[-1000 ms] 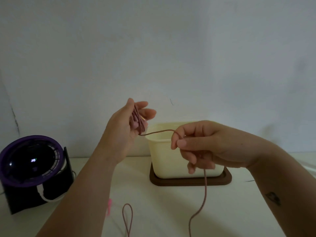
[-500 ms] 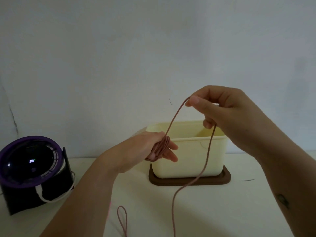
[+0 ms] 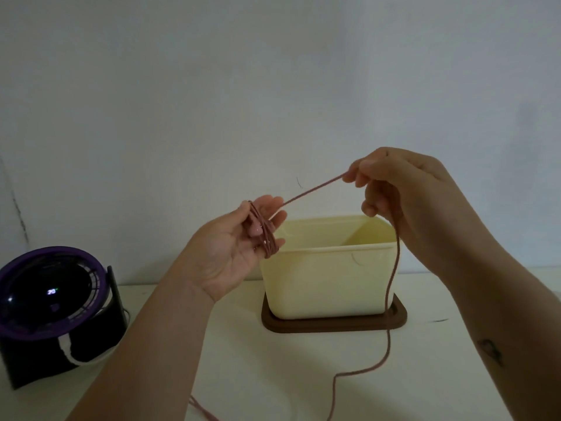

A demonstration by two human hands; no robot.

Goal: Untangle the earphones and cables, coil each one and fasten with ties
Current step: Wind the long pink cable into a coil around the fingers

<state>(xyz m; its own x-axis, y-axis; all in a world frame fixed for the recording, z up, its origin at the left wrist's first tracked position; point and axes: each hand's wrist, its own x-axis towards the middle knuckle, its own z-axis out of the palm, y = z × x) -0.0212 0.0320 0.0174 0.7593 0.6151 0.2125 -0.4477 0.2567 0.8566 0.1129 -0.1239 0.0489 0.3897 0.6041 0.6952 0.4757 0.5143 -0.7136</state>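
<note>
Pink cable (image 3: 312,191) wound round left hand (image 3: 230,253), thumb pinning; right hand (image 3: 403,192) pinches it.

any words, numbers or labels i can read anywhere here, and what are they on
Round purple-rimmed black fan, lit display: glowing digits, too blurred to read.
Cream rectangular plastic tub: no print visible.
Dusty-pink cable: no markings visible.
Small dark tattoo on the right forearm: no legible letters.
</note>
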